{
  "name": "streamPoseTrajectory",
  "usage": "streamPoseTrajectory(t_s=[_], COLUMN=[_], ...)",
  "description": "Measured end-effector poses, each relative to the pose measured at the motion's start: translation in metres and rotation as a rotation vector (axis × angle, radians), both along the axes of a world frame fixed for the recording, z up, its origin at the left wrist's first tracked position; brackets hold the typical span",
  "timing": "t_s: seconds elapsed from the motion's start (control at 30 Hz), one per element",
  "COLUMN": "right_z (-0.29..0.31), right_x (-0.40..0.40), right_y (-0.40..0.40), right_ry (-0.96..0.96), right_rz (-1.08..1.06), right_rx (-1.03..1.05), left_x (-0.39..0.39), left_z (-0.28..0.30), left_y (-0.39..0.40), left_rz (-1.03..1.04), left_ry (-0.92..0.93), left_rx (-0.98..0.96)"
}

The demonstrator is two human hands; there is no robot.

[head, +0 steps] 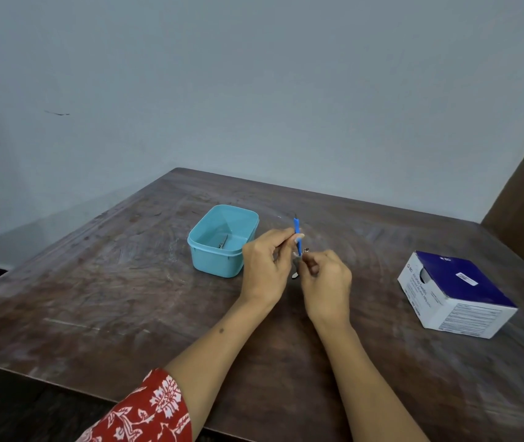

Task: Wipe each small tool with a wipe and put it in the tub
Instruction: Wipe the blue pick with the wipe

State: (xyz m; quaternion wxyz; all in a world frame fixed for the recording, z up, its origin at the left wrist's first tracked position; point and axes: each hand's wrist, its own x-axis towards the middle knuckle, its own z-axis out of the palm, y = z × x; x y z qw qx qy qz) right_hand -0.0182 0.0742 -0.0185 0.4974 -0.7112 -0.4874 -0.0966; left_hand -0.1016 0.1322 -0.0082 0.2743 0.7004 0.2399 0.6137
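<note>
Right of both hands, blue-and-white cardboard box [455, 293] reads "BD Alcohol Swabs"; left hand [265, 266] pinches slim blue-handled tool [297, 235], right hand [326, 277] curled at its lower end (wipe obscured).

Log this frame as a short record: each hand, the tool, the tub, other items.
left hand: pinches blue tool
right hand: grip curled at the tool's lower end; wipe not clearly visible
blue tool: upright, raised above table
tub: open, left of the hands, one metal tool inside
swab box: right side of table
</note>
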Motion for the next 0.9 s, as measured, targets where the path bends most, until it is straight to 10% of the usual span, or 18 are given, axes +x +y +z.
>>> streamPoseTrajectory(t_s=[0.9], right_z=[0.0042], right_x=[-0.0017], right_y=[-0.0028], right_ry=[0.05], right_rz=[-0.041], right_rx=[-0.03], left_x=[0.0002], left_z=[-0.001], left_y=[-0.0002], left_rz=[-0.023], left_ry=[-0.001], left_rx=[0.004])
